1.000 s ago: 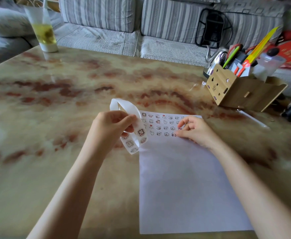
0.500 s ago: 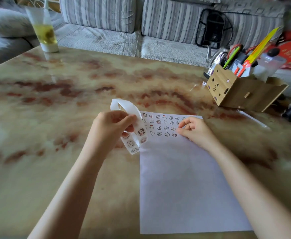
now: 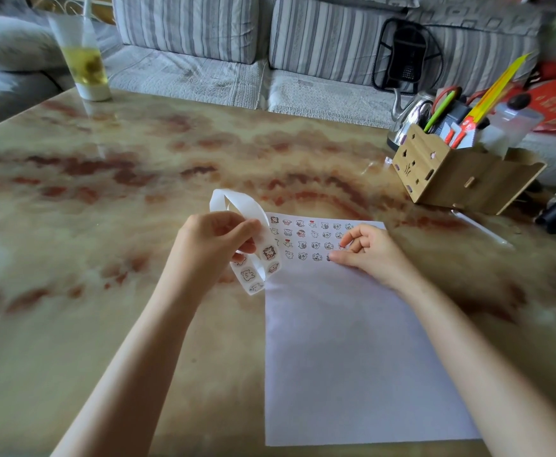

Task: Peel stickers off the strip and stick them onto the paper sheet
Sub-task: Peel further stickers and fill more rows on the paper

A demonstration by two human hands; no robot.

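A white paper sheet [image 3: 352, 351] lies on the marble table, its far end covered with rows of small cartoon stickers [image 3: 306, 239]. My left hand [image 3: 210, 245] holds a curled white sticker strip [image 3: 256, 258] just off the sheet's far left corner; a few stickers show on the strip's hanging end. My right hand [image 3: 369, 249] rests on the sheet at the right end of the lowest sticker row, thumb tip pressing down on a sticker there, fingers curled.
A wooden desk organiser [image 3: 461, 173] with pens and scissors stands at the far right, a kettle [image 3: 411, 120] behind it. A tall cup of yellow drink [image 3: 85, 67] sits at the far left table edge. A striped sofa [image 3: 270, 44] runs behind the table.
My right hand has shifted slightly on the sheet, its thumb now pressing at the end of the lowest sticker row. The left hand and the strip have barely moved.
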